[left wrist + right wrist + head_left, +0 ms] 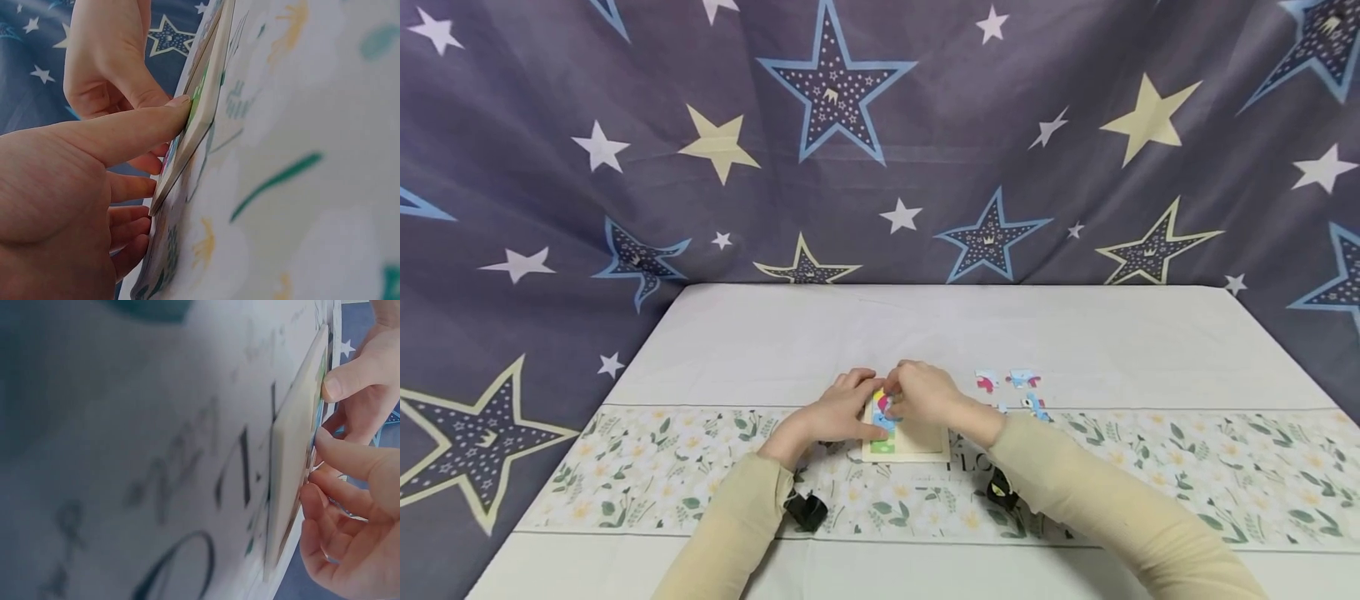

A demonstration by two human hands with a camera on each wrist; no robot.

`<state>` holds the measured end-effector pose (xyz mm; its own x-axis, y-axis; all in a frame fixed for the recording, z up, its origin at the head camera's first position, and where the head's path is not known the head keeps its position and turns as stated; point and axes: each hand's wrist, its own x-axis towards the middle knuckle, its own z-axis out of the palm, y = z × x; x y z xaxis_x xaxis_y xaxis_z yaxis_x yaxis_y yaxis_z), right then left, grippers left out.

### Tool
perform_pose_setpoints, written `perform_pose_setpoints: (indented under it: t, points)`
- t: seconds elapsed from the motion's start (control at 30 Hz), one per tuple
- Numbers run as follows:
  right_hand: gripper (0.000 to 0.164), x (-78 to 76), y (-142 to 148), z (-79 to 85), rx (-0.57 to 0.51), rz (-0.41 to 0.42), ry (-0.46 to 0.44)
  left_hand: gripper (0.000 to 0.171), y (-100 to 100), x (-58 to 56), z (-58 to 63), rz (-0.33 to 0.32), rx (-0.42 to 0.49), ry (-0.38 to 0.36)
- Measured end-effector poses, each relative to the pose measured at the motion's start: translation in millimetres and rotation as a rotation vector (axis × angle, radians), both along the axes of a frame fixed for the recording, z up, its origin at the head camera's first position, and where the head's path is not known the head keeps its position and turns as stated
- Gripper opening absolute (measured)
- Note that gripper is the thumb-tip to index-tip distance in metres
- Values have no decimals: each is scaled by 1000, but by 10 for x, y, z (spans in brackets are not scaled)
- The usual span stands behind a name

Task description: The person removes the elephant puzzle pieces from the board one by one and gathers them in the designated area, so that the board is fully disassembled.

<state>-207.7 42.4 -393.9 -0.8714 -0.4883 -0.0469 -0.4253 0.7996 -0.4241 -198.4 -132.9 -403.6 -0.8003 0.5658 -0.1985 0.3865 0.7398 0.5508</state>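
Note:
A shallow wooden puzzle board [921,440] lies on the table, with colourful pieces [883,422] along its left side and bare wood at the right. My left hand [838,410] rests at the board's left edge; its nearly straight thumb [147,128] presses on the surface, and the other fingers lie by the side. Over the upper part of the board, my right hand [925,392] has its fingers bent. The right thumb and fingertips [322,439] come together on a puzzle piece at the board's surface, mostly hidden by the hand.
Several loose puzzle pieces [1024,379] lie right of the board, partly behind the right forearm. A floral runner [685,475] with printed lettering crosses the white table [760,333]. Behind it hangs a star-patterned cloth [880,192].

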Motion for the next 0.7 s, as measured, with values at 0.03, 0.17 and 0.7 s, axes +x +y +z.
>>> perform_pose_setpoints:
  t: [0.03, 0.17, 0.7]
  points:
    - [32, -7, -4, -1, -6, -8, -3, 81, -3, -5, -6, -1, 2, 1]
    - [29, -31, -15, -22, -20, -48, -31, 81, 0, 0, -8, -2, -3, -5]
    - [28, -51, -25, -16, -43, -72, -30, 78, -15, 5, 11, 2, 2, 17]
